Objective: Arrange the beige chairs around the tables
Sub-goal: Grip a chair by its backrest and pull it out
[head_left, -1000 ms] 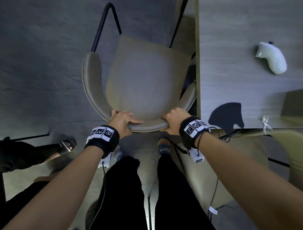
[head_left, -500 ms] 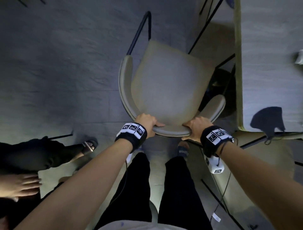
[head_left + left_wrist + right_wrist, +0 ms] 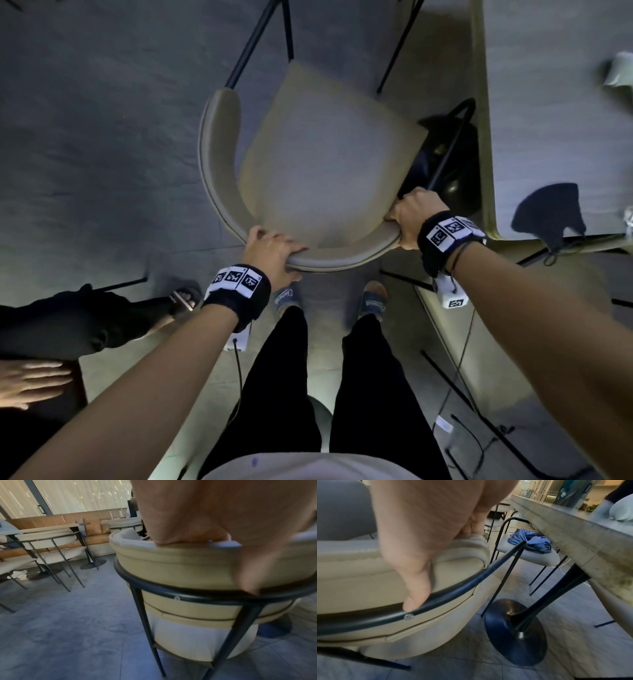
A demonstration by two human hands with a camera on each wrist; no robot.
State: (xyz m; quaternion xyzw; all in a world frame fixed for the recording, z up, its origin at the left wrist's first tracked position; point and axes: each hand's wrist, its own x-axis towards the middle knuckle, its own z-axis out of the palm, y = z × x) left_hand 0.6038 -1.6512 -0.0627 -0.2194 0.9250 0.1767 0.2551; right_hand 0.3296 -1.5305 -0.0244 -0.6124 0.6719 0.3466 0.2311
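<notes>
A beige chair [image 3: 322, 164] with a curved padded backrest and black metal legs stands on the dark floor just left of a grey table [image 3: 555, 113]. My left hand [image 3: 270, 250] grips the near left part of the backrest [image 3: 180, 563], fingers curled over its top. My right hand [image 3: 414, 214] grips the backrest's right end [image 3: 458, 561], close to the table's corner, thumb down on the black frame tube. The chair's right armrest end is hidden behind my right hand.
The table's black pedestal base [image 3: 515, 632] stands just right of the chair. Another chair [image 3: 530, 555] with blue cloth on it is tucked under the table. A dark face mask [image 3: 548, 216] lies on the table. A seated person's foot [image 3: 185, 298] is at left. More chairs [image 3: 51, 551] stand farther off.
The chair has swung, its right side now nearer the table's corner. My right hand has shifted further round to the backrest's right end. My left hand keeps its grip.
</notes>
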